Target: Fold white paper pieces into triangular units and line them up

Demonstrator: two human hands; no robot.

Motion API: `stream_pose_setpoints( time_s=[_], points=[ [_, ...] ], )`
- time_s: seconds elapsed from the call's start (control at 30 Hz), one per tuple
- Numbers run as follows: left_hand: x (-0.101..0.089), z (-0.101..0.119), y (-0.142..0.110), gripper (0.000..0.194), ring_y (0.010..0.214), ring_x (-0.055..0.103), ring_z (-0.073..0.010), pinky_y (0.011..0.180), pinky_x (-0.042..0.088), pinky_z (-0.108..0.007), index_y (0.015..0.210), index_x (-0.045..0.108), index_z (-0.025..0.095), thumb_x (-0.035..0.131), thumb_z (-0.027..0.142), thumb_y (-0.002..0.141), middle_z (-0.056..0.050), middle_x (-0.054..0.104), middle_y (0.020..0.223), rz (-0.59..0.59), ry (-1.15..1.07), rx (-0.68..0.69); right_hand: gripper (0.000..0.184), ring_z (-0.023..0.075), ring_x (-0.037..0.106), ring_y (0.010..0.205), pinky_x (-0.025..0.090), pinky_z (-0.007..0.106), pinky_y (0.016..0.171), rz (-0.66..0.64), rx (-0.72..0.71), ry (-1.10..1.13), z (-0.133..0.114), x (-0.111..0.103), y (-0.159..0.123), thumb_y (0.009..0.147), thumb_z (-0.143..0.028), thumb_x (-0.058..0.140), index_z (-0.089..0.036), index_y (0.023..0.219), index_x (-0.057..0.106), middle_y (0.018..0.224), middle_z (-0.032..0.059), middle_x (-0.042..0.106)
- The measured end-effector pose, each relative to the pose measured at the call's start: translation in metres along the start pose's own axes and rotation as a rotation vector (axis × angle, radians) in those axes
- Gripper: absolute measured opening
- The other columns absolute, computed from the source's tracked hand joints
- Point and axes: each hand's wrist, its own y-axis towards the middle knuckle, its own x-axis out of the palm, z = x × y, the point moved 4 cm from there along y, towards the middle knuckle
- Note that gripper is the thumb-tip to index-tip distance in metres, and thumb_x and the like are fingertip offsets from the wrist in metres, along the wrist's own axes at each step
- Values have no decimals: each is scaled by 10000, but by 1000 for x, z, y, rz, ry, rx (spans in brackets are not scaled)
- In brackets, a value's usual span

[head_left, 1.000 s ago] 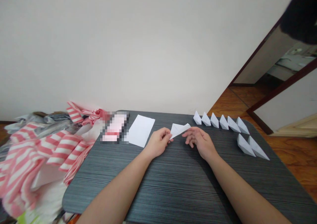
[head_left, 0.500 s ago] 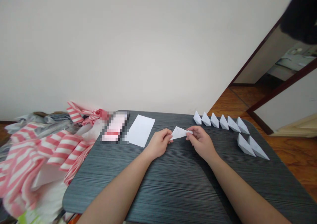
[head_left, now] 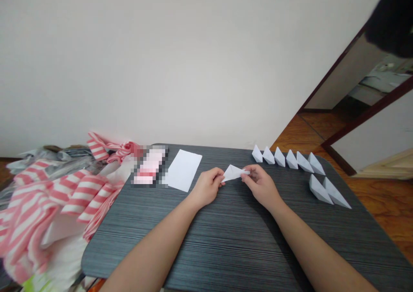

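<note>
A small folded white paper (head_left: 232, 173), with a peak at its top and narrow ends, is held between both hands above the dark table (head_left: 219, 240). My left hand (head_left: 208, 186) pinches its left end between thumb and fingers. At the other end, the thumb and fingers of my right hand (head_left: 260, 183) are closed on the paper's right tip. Several folded paper boats (head_left: 279, 157) stand in a row at the back right of the table. Two more paper boats (head_left: 319, 189) sit side by side in front of that row.
White paper sheets (head_left: 184, 170) lie left of my hands. Beside them is a blurred-out pink and white rectangle (head_left: 149, 165). Striped red and white cloth (head_left: 71, 193) is heaped against the table's left side. A pale wall (head_left: 193, 68) rises behind the table.
My right thumb and fingers have shifted slightly along the right tip of the folded paper. The left hand and the boats stay where they were.
</note>
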Motion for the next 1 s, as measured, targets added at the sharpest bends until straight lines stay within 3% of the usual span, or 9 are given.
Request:
stream_pose_setpoints(
  time_s=[0.2, 0.4, 0.63, 0.87, 1.0],
  points=[
    [0, 4, -1, 210, 629, 552, -115, 597, 412, -217, 828, 570, 171, 401, 291, 863, -13, 625, 729, 8, 1, -9, 166, 161, 551, 631, 435, 284, 605, -28, 25, -47, -2, -2, 0, 822, -356, 550, -191, 839, 551, 665, 10, 584],
    [-2, 15, -5, 217, 695, 563, -128, 622, 410, -223, 993, 565, 181, 486, 292, 825, -18, 645, 818, -20, -11, 78, 160, 176, 559, 705, 448, 300, 644, -38, -105, -78, -17, 0, -2, 779, -339, 607, -196, 708, 604, 801, 44, 616],
    [1, 20, -7, 207, 740, 569, -137, 667, 413, -226, 906, 641, 172, 500, 300, 823, -22, 654, 833, -118, 44, 159, 115, 169, 557, 705, 443, 295, 645, -124, -139, -88, -24, 6, -5, 785, -282, 605, -204, 707, 634, 794, 33, 599],
    [1, 17, -6, 249, 778, 590, -149, 709, 432, -238, 915, 663, 169, 460, 298, 850, -38, 671, 874, -67, 20, 128, 144, 169, 567, 726, 448, 298, 677, -203, -169, -82, -32, 8, -5, 829, -244, 538, -202, 743, 645, 809, 38, 604],
    [1, 21, -6, 228, 834, 594, -160, 764, 431, -242, 923, 671, 173, 495, 285, 830, -44, 674, 926, -100, -8, 170, 175, 174, 573, 748, 453, 307, 701, -205, -180, -91, -36, 8, -6, 845, -232, 510, -203, 739, 646, 810, 42, 604]
  ],
)
